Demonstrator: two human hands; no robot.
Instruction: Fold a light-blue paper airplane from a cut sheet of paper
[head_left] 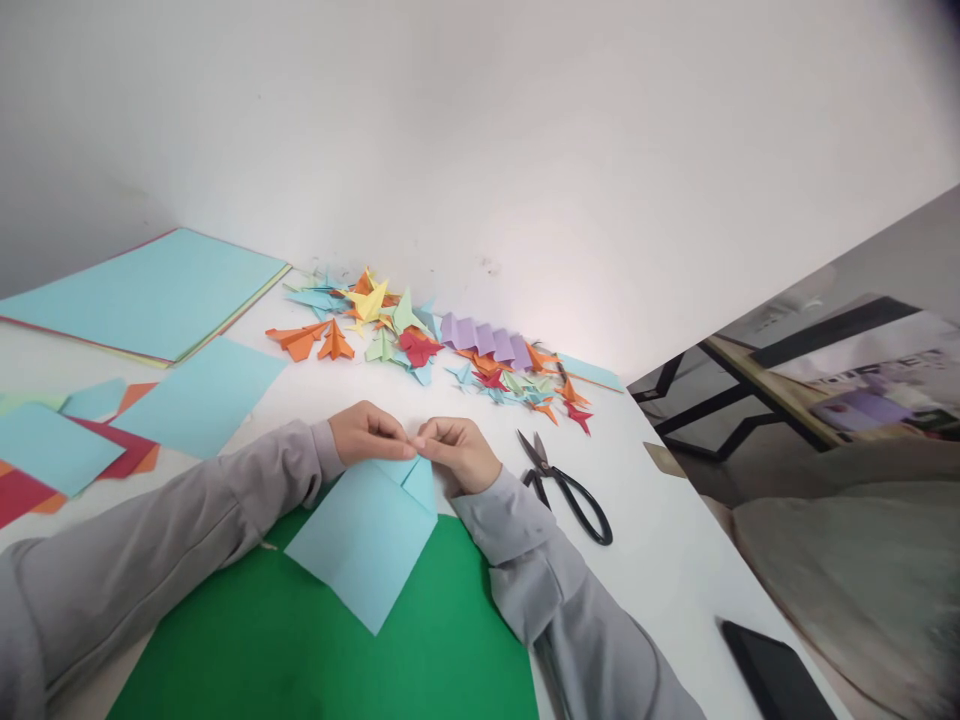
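A light blue sheet of paper [365,545], partly folded at its far end, lies over a green sheet [315,640] in front of me. My left hand [373,434] pinches the folded tip of the blue paper from the left. From the right, my right hand [459,450] pinches the same tip, with its fingertips almost touching those of the left. Creased flaps show just below the fingers. The very tip is hidden between the fingertips.
Black-handled scissors [570,490] lie right of my right hand. Folded paper figures [405,335] are heaped along the wall. A stack of large coloured sheets [150,290] and loose cut pieces [56,445] lie left. A black phone-like device [772,670] sits near the right edge.
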